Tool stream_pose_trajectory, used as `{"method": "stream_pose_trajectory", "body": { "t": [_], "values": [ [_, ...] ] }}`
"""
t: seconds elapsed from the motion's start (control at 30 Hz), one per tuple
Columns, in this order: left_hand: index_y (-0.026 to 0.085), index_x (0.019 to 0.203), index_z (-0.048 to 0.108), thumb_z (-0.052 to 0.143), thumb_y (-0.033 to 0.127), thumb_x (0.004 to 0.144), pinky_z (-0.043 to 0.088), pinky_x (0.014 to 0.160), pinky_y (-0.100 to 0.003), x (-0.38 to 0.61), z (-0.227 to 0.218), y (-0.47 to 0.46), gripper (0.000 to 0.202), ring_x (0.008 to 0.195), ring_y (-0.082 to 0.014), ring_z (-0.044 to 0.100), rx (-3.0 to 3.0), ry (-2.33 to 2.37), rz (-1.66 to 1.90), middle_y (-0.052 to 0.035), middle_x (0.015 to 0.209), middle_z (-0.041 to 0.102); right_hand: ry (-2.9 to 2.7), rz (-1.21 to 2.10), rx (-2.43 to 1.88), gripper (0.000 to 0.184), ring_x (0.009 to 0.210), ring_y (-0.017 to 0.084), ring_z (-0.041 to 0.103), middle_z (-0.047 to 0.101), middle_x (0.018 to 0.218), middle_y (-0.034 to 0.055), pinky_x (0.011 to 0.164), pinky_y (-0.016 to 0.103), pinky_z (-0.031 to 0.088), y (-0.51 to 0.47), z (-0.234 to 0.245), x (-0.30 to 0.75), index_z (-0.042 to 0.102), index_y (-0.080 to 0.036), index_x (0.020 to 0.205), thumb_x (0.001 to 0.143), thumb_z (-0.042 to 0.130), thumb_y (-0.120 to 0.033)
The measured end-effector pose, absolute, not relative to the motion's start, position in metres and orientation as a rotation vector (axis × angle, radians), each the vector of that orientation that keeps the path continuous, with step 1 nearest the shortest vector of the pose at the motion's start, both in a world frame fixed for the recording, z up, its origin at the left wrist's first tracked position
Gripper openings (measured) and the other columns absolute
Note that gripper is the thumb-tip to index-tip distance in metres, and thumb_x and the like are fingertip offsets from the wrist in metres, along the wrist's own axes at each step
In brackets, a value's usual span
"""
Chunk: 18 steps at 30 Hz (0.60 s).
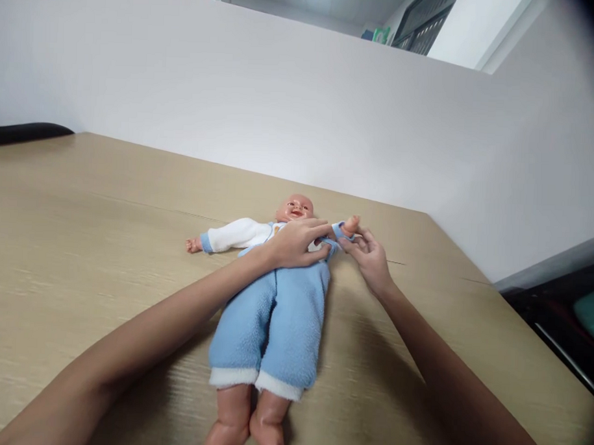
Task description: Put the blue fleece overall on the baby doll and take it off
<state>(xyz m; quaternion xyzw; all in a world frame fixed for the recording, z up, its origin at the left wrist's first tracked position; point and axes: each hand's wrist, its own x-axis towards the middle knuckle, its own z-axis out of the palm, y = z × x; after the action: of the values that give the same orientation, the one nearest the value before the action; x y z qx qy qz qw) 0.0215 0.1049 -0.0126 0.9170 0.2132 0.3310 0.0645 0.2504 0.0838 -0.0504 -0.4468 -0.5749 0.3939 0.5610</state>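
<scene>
A baby doll (297, 208) lies on its back on the wooden table, head away from me, bare feet at the near edge of view. It wears a white top with blue cuffs and fluffy blue overalls (294, 313) with white hems. My left hand (301, 242) reaches across its chest, fingers curled on the clothing near the right-hand sleeve and partly hiding it. At that sleeve's end, my right hand (368, 257) is closed with thumb and fingers on the blue cuff (344, 232), beside the raised doll hand (351, 224). The other sleeve (238, 235) stretches out to the left.
The wooden table (105, 255) spreads around the doll, with a pale partition wall (281, 105) behind it. A black curved chair edge (30, 133) shows at far left. Dark furniture with a green patch (567, 310) stands beyond the right edge.
</scene>
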Motion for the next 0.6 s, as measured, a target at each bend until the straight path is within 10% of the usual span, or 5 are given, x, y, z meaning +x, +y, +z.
{"method": "stream_pose_trajectory", "body": {
  "t": [0.37,0.6],
  "values": [
    [0.021,0.084,0.054,0.061,0.027,0.077,0.045,0.076,-0.030,0.021,-0.010,0.115,0.011,0.078,-0.0170,0.057,2.197,0.754,1.175,0.0016,0.080,0.058,-1.882,0.494,-0.987,0.022,0.116,0.030,0.059,0.058,0.118,0.0100,0.109,0.048,0.047,0.046,-0.058,0.222,0.070,-0.027,0.108,0.101,0.058,-0.044],
    [0.022,0.068,0.047,0.059,0.047,0.088,0.031,0.062,-0.032,0.023,-0.016,0.125,0.035,0.065,-0.0162,0.049,2.229,0.918,0.788,0.0036,0.064,0.047,-1.226,1.084,-0.992,0.024,0.108,0.026,0.063,0.066,0.099,0.0030,0.109,0.043,0.048,0.051,-0.069,0.210,0.065,-0.030,0.092,0.097,0.062,-0.053]
  ]
}}
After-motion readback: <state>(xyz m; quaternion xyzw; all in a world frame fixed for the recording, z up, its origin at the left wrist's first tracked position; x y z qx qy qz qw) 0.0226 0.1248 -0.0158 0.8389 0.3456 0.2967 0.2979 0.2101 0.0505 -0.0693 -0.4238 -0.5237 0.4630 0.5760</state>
